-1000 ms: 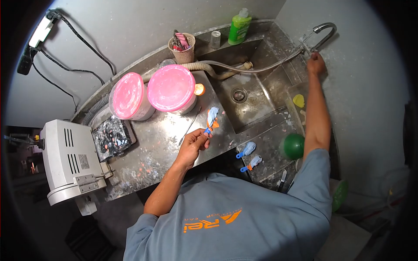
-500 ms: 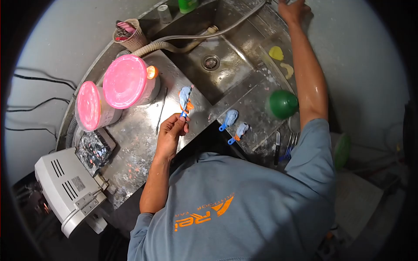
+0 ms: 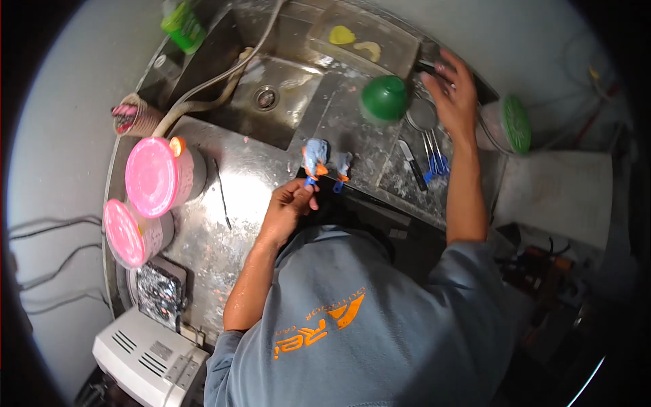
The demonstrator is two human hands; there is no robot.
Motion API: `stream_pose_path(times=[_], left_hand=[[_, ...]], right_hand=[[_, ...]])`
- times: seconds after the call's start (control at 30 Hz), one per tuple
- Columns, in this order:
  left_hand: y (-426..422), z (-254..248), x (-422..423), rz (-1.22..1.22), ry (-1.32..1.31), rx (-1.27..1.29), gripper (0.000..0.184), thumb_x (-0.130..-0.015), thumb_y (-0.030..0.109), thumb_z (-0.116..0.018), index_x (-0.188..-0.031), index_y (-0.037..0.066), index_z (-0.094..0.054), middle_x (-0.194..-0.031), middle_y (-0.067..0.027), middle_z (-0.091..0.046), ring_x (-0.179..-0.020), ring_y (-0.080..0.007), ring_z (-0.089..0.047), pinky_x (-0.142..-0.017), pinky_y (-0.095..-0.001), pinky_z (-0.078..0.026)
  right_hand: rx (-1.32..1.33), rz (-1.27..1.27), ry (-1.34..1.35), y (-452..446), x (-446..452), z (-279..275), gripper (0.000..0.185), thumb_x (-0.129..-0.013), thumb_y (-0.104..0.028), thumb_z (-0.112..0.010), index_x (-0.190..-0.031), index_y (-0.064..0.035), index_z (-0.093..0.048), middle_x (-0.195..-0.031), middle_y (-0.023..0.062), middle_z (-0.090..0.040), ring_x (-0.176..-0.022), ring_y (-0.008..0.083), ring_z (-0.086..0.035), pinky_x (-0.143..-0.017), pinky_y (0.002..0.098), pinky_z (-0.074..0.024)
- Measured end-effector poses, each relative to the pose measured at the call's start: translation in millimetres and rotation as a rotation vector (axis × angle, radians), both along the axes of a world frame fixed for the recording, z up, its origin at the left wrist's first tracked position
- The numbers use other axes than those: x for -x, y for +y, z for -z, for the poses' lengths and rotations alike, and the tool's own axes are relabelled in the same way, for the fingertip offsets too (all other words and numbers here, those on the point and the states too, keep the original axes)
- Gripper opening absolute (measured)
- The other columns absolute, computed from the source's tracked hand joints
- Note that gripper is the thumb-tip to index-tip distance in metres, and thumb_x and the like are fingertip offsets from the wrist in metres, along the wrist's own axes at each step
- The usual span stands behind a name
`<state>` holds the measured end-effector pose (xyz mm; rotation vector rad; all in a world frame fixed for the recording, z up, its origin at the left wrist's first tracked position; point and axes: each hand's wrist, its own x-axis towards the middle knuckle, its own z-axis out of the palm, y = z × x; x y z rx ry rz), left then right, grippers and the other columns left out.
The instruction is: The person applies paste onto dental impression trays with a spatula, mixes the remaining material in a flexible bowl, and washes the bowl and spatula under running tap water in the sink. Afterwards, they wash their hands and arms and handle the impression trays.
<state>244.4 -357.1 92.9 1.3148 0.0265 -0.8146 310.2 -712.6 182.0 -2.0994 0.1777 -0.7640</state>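
Note:
My left hand [image 3: 288, 209] pinches the blue handle of a dental impression tray [image 3: 316, 154], filled with blue-grey material and showing orange at its edge. A second impression tray [image 3: 343, 165] with a blue handle lies just right of it on the metal counter, near the front edge. My right hand [image 3: 456, 95] is raised over the right side, fingers spread, with nothing visible in it. Close to its left stand a green rubber bowl [image 3: 384, 99] and a round metal piece [image 3: 422, 114]. A knife [image 3: 413, 165] and blue-handled scissor-like tools [image 3: 434, 154] lie below.
A sink [image 3: 271, 102] with a hose sits at the back. Two pink-lidded tubs [image 3: 150, 178], a thin dark tool [image 3: 222, 193] and a grey machine [image 3: 149, 353] are on the left. A shallow clear tray [image 3: 400, 49] holds yellow and cream pieces. A green-lidded container [image 3: 515, 125] stands right.
The view has swung right. My right hand has come from the far back corner to beside the green bowl. My left hand has carried its tray right, closer to the ones on the counter.

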Motion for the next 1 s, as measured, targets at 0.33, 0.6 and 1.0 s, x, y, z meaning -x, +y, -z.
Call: stream_pose_path(times=[0.33, 0.6, 1.0], left_hand=[[-90.0, 85.7, 65.2, 0.205, 0.062, 0.088, 0.02, -0.104, 0.023, -0.052, -0.098, 0.008, -0.064, -0.072, 0.0032, -0.057, -0.06, -0.0034, -0.042, -0.055, -0.0212, -0.033], [-113.3, 121.5, 78.5, 0.053, 0.094, 0.053, 0.02, -0.101, 0.025, -0.058, -0.095, 0.008, -0.065, -0.071, 0.0074, -0.049, -0.059, -0.0032, -0.04, -0.052, -0.0205, -0.03], [-126.5, 163.4, 77.2, -0.227, 0.21, 0.264, 0.015, -0.098, 0.022, -0.063, -0.097, 0.006, -0.063, -0.077, 0.0033, -0.057, -0.064, -0.004, -0.05, -0.054, -0.0191, -0.04]], right_hand=[[-0.544, 0.683, 0.231, 17.9, 361.3, 109.7, 0.014, -0.095, -0.012, -0.065, -0.104, -0.0013, -0.067, -0.093, 0.0034, -0.067, -0.082, 0.0098, -0.061, -0.074, 0.0231, -0.0482], [-0.677, 0.941, 0.18, 55.7, 432.7, 135.4, 0.016, -0.098, -0.017, -0.063, -0.099, -0.0014, -0.065, -0.089, 0.0034, -0.066, -0.076, 0.0086, -0.061, -0.066, 0.0215, -0.0493], [-0.753, 0.676, 0.321, 10.9, 451.3, 134.9, 0.015, -0.095, -0.017, -0.066, -0.091, -0.0021, -0.065, -0.079, 0.0034, -0.064, -0.075, 0.0113, -0.064, -0.069, 0.0258, -0.0534]])
